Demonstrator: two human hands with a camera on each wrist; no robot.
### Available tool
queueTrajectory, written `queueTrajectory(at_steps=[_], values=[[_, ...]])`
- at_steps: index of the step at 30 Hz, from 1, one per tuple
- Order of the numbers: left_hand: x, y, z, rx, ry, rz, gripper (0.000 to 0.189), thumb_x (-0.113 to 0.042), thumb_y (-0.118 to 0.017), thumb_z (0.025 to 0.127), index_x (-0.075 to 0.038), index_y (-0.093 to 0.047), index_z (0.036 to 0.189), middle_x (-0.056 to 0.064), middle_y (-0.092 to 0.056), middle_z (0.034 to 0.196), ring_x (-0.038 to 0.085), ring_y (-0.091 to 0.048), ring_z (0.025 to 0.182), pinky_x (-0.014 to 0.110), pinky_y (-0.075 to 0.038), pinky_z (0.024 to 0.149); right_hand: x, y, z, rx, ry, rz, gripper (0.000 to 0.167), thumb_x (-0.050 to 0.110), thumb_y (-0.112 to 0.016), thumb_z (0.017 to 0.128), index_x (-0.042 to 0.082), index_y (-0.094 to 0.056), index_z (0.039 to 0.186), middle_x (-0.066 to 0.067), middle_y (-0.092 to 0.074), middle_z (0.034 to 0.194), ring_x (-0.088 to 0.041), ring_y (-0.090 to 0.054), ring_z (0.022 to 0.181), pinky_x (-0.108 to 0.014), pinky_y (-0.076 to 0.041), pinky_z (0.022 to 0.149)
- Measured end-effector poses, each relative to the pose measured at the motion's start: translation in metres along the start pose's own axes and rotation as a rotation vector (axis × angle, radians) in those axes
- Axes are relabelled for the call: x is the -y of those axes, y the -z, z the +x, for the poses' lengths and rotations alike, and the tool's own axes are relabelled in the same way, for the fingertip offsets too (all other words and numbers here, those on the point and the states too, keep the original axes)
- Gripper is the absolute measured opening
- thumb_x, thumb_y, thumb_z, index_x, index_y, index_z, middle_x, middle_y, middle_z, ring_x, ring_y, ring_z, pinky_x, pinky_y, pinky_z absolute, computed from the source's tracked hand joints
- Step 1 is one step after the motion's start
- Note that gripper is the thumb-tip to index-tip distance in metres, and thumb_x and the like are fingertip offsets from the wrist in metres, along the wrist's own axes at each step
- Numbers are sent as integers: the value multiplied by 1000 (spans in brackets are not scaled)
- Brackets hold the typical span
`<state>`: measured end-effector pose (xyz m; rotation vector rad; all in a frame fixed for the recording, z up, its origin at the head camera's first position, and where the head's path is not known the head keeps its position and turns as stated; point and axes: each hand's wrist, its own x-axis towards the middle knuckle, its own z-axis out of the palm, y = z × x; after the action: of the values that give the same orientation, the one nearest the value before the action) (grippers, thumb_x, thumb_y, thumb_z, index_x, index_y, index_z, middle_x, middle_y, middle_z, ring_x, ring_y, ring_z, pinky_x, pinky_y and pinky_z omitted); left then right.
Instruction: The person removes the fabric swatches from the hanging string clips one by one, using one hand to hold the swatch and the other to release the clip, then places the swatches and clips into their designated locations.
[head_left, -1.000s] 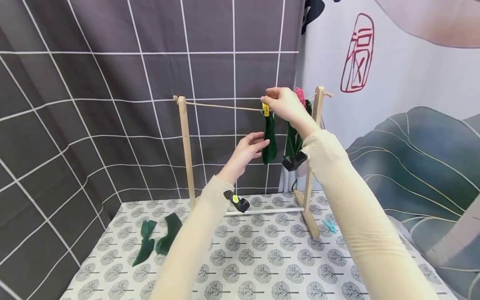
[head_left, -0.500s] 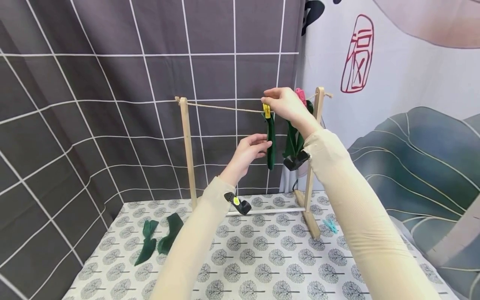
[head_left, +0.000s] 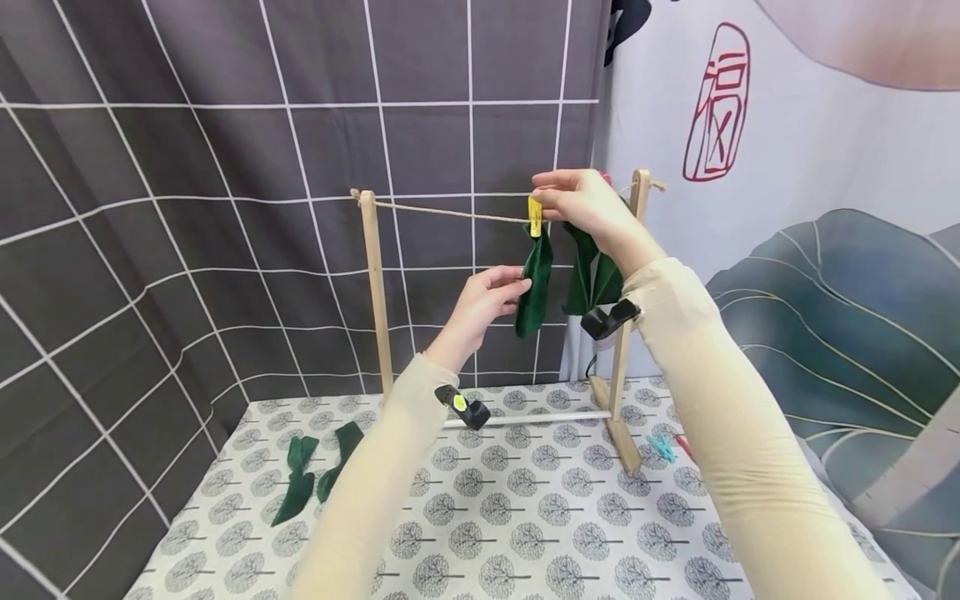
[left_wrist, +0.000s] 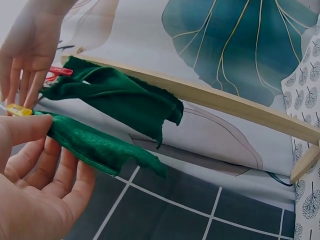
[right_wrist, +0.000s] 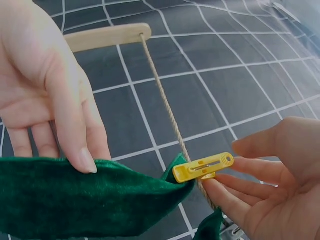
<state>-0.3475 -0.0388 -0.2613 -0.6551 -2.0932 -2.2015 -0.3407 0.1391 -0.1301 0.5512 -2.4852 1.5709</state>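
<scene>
Dark green velvety cloth strip (right_wrist: 90, 197) hangs on the twisted tan rope (right_wrist: 163, 95), top end caught by a yellow plastic clip (right_wrist: 186, 172). Vs. 0.5 s ago, strip's turned from edge-on to show its broad face, & more of the clip's upper end shows beside the fingers; so clip seems to bear the cloth itself, i.e. pegging of this pc. looks nearly done. L hand (head_left: 483, 304): grip lightly clamped on the strip, thumb in front, fingers behind. R hand (head_left: 588, 207): grip apart, thumb & fingers spread round the clip's tail, no squeeze visible. Nap is soft w/ a sheen, long edge neat; clip is hard, slim, slotted. Just R of it, a second green cloth (left_wrist: 115, 95) drapes in loose folds from a red clip (left_wrist: 61, 71), near the smooth, round-topped wooden post (head_left: 621, 375). Below, on the tree-print tabletop (head_left: 465, 550): a knotted-looking green pc. (head_left: 297, 483) & another green pc. (head_left: 345, 446), partly behind L sleeve; teal clip (head_left: 662, 447) & a red item, mostly hidden, by R sleeve.
</scene>
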Motion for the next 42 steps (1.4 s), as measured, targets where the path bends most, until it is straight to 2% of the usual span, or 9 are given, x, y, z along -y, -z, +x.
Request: queueTrajectory(at_steps=[5, 15, 19, 24, 30, 36, 42], values=[[-2, 2, -2, 3, 3, 2, 29, -8, -66, 97, 4, -65, 124, 8, -69, 107, 15, -64, 83, 28, -54, 78, -1, 0, -1, 14, -6, 28, 48, 20, -56, 103, 0, -49, 146, -17, -55, 144, -27, -58, 127, -34, -44, 108], [-3, 1, -3, -1, 8, -6, 29, -8, -66, 97, 4, -65, 123, 7, -69, 105, 14, -64, 81, 28, -54, 77, 0, 0, 1, 45, 0, -1, 49, 18, -55, 104, -1, -46, 148, -16, -52, 148, -27, -57, 128, -36, -40, 111], [-3, 1, -4, -6, 11, -15, 28, -8, -66, 97, 4, -66, 122, 6, -69, 103, 14, -63, 80, 31, -53, 79, -1, 1, 0, 53, 0, 29, 49, 16, -57, 103, -3, -46, 147, -18, -53, 146, -28, -57, 127, -35, -42, 109], [-3, 1, -6, -2, 14, -13, 28, -8, -66, 97, 5, -66, 122, 6, -69, 104, 14, -63, 80, 38, -53, 85, -2, 4, -2, 106, -15, 21, 50, 19, -58, 102, -2, -47, 147, -18, -52, 146, -29, -56, 129, -36, -40, 111], [-1, 0, -5, -3, 13, 5, 28, -9, -66, 98, 5, -66, 122, 10, -69, 109, 14, -65, 83, 32, -55, 81, -5, 9, -4, 162, 2, -26, 47, 18, -56, 104, -4, -48, 144, -22, -52, 143, -32, -53, 133, -39, -36, 114], [-3, -1, -4, -22, 23, 27, 27, -9, -66, 98, 5, -66, 121, 12, -68, 112, 15, -67, 88, 29, -56, 82, -8, 7, -3, 103, 35, -13, 45, 16, -51, 106, -8, -46, 143, -23, -55, 136, -32, -55, 129, -37, -40, 111], [-3, 0, -4, -32, 29, 12, 23, -7, -65, 98, 5, -65, 118, 12, -69, 109, 15, -66, 87, 38, -55, 88, -8, 5, -2, 9, 55, -34, 41, 19, -52, 106, -4, -53, 140, -20, -60, 133, -30, -60, 122, -38, -42, 109]])
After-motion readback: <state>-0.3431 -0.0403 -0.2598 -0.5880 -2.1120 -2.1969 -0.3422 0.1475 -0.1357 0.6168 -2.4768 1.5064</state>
